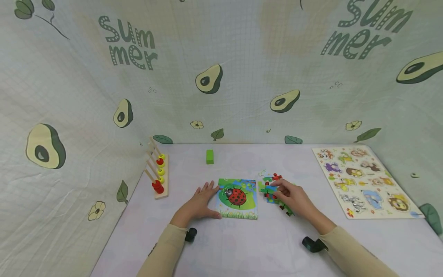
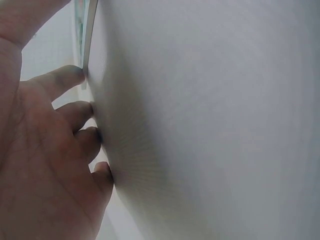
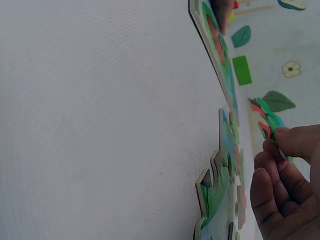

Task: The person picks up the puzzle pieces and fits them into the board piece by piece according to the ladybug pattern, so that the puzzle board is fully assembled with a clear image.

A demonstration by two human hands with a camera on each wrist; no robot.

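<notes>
A square ladybug picture board (image 1: 238, 213) lies flat on the table in front of the person. The left hand (image 1: 200, 204) rests along its left side, fingers spread and thumb near the lower left corner. In the left wrist view, a finger of that hand touches the board's edge (image 2: 90, 40). To the right of the board, the right hand (image 1: 294, 197) pinches a red and green jigsaw piece (image 3: 270, 120) between thumb and fingers, raised above the table. Several loose jigsaw pieces (image 3: 225, 170) lie below it, partly covered by the hand in the head view.
A wooden peg stand (image 1: 166, 181) with red and yellow beads stands at the left. A green block (image 1: 209, 157) sits farther back. On the right lies a large animal peg puzzle board (image 1: 360, 186). A printed cloth (image 1: 242, 46) hangs behind the table (image 1: 242, 250).
</notes>
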